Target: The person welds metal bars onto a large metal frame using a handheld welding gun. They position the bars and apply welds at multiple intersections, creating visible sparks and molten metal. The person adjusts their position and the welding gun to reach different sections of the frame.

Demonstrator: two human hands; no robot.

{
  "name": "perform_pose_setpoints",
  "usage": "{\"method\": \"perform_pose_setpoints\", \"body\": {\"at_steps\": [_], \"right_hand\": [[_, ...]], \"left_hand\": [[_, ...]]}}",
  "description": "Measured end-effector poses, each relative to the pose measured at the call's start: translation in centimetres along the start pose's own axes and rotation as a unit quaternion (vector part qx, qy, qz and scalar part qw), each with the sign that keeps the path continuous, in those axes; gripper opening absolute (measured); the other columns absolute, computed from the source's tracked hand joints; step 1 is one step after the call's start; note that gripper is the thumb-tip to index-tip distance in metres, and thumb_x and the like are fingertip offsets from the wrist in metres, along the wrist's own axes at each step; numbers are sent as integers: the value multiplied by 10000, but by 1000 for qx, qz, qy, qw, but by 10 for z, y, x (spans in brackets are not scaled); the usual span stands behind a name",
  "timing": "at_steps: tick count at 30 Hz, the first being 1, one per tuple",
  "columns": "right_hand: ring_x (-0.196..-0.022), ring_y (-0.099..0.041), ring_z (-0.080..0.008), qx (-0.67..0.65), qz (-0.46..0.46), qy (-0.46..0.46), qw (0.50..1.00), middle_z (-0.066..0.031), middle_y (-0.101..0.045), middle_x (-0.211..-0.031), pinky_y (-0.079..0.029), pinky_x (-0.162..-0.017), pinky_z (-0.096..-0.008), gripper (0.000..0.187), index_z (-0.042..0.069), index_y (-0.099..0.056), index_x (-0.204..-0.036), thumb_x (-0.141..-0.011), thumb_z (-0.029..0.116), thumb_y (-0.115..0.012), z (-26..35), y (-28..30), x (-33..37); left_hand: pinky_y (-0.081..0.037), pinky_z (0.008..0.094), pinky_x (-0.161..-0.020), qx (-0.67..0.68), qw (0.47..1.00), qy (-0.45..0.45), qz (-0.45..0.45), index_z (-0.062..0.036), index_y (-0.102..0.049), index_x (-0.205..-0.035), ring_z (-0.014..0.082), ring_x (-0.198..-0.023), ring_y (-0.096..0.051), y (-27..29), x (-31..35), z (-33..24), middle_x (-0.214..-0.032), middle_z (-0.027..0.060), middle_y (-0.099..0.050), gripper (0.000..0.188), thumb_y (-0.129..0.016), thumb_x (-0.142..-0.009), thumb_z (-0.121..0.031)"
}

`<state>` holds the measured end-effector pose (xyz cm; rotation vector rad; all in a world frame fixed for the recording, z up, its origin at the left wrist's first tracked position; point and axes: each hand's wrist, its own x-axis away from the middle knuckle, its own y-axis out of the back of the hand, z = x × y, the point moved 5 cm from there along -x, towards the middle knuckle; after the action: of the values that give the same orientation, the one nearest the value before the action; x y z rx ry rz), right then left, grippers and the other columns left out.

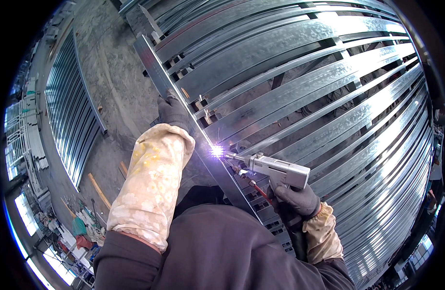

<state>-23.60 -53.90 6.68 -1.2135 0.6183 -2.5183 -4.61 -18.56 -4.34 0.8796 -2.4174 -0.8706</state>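
A grey pistol-shaped welding gun (281, 171) is in my right hand (300, 200), its gloved fingers wrapped round the grip. The nozzle points left, and a bright violet-white weld spot (216, 151) glows at its tip. That spot lies on the joint between a long steel edge rail (217, 171) and the ends of the crosswise steel bars (251, 113). Farther up the same rail, my left hand (173, 110), in a dark glove, is closed over it; some fingertips are hidden. A red hose and dark cable (297, 237) hang below the gun.
Shiny parallel bars fill the right side, with gaps between them. Another slatted metal panel (72, 106) lies on the concrete floor (116, 72) at left. Wooden strips (99, 191) lie near my left sleeve. Stacked pale metal frames (29, 125) stand at the far left.
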Motion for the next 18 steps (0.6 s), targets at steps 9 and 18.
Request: {"method": "perform_pose_setpoints", "body": {"at_steps": [9,18], "right_hand": [[-678,-633,-150,5,7,-4,1000,-106,-672,-894,-528,-594,-290,458,-23,-541,-1292,-906,172,-692,0,0,2],[-715,-649,-151,-1,-6,-17,1000,-113,-687,-901,-540,-622,-294,451,-29,-563,-1284,-894,146,-708,-5,3,5]], "left_hand": [[-471,479,-975,8,1000,-17,2,114,-486,-1285,487,-1177,-575,0,-1,1,-1245,366,-586,636,-404,-1039,-467],[-476,470,-978,4,1000,-18,-4,112,-465,-1329,485,-1183,-575,2,1,-1,-1257,362,-583,662,-410,-1032,-477]]}}
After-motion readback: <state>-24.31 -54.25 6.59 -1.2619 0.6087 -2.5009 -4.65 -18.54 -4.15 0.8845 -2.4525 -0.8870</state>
